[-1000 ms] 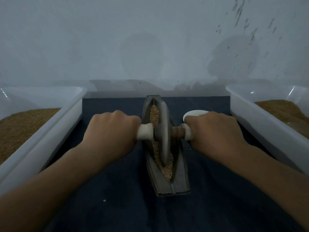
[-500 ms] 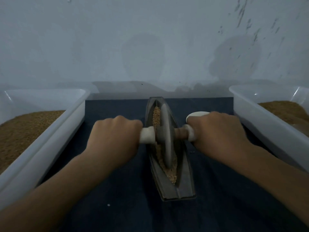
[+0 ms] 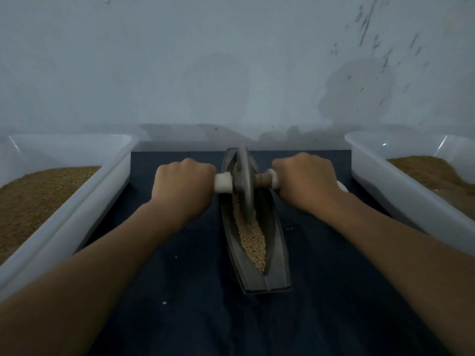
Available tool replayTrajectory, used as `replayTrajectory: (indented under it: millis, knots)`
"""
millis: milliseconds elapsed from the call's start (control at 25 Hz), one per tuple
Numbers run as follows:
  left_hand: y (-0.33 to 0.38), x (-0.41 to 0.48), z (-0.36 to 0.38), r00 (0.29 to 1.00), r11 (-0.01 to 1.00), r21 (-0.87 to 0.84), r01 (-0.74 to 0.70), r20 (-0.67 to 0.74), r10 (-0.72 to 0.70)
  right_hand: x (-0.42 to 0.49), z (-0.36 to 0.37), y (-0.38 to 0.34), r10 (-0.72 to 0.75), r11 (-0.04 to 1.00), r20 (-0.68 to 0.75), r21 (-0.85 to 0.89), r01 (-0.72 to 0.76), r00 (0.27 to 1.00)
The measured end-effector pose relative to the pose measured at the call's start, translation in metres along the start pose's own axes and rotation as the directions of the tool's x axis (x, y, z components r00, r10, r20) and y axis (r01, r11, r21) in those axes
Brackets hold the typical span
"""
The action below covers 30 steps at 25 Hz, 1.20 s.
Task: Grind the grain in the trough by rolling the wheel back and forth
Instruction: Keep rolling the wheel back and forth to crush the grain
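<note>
My left hand and right hand clench the pale axle ends of the flat metal wheel, upright at the far end of the boat-shaped trough. Coarse tan grain lines its groove, mid dark cloth.

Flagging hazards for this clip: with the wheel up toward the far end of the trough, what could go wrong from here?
The wheel sits toward the far tip of the trough; pushing further may ride it over the rim.
Grain is heaped toward the near end, so the pull-back stroke may spill some onto the dark cloth.
Neither the left hand nor the right hand steadies the trough; both grip the axle handles, so it may slide.
</note>
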<state>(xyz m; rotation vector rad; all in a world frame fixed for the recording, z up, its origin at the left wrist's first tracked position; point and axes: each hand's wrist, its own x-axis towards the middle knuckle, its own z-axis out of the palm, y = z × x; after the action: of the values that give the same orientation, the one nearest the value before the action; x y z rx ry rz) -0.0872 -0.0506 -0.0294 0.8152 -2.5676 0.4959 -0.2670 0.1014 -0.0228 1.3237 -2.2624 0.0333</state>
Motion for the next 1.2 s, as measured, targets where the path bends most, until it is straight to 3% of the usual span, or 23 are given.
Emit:
replayTrajectory:
  millis: [120, 200, 280, 480, 600, 800, 1040, 1200]
  knots:
    - [-0.003, -0.042, -0.015, 0.982, 0.991, 0.040, -0.129, -0.134, 0.133, -0.050, -0.014, 0.005, -0.119, 0.990, -0.154, -0.094, 0.106, 0.981]
    - [-0.005, -0.041, -0.021, 0.976, 0.989, 0.045, -0.141, -0.162, 0.147, -0.055, -0.019, 0.008, -0.124, 0.990, -0.181, -0.089, 0.109, 0.976]
    - [0.000, -0.033, -0.011, 0.994, 0.990, 0.106, -0.094, -0.047, 0.100, -0.044, -0.010, 0.005, -0.082, 0.995, -0.142, -0.067, 0.074, 0.986]
    - [0.003, 0.037, -0.001, 0.997, 0.997, 0.069, -0.026, 0.075, 0.021, 0.020, 0.016, -0.001, 0.100, 0.989, 0.034, 0.111, -0.103, 0.994]
    - [0.004, 0.024, -0.011, 0.997, 0.995, 0.080, -0.063, 0.048, 0.059, 0.001, 0.011, 0.001, 0.094, 0.986, 0.057, 0.130, -0.101, 0.994]
    - [-0.004, -0.044, -0.021, 0.982, 0.986, 0.066, -0.155, -0.100, 0.162, -0.058, -0.018, 0.005, -0.085, 0.994, -0.220, -0.091, 0.066, 0.972]
    - [-0.001, 0.013, 0.007, 0.999, 0.998, 0.050, -0.032, 0.004, 0.032, 0.002, 0.007, -0.003, 0.033, 0.999, -0.047, 0.031, -0.032, 0.998]
    - [0.003, 0.039, -0.001, 0.998, 0.998, 0.055, -0.032, 0.060, 0.028, 0.022, 0.009, -0.002, 0.090, 0.989, 0.076, 0.114, -0.098, 0.993]
